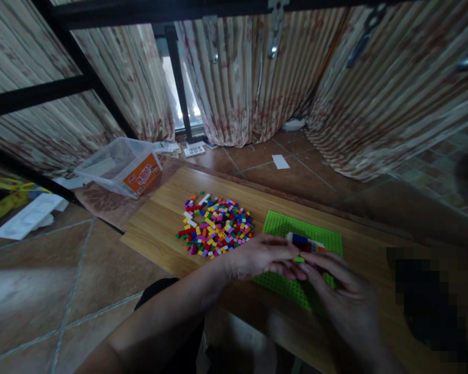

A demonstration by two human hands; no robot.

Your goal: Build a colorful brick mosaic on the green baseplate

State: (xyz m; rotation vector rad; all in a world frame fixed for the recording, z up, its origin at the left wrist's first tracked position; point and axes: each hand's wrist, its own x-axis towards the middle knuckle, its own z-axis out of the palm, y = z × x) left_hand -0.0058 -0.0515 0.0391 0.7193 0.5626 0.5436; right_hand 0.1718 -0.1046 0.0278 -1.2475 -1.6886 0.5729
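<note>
Over the lime green baseplate (302, 221), my left hand (263, 254) and my right hand (345, 285) meet at their fingertips. Between them they pinch a small lime green toy brick (299, 259). Behind the fingers, a group of blue, white, red and orange bricks (300, 239) sits on the baseplate, partly hidden by my hands. To the left of my left hand lies a loose pile of small multicoloured bricks (218, 226) on the wooden table (171, 189).
A clear plastic tub (101, 166) with an orange label stands past the table's left end. White paper (281, 161) lies on the tiled floor by the striped curtains (234, 88). A white tray-like piece (27, 215) is at far left. A pixelated patch covers the right edge.
</note>
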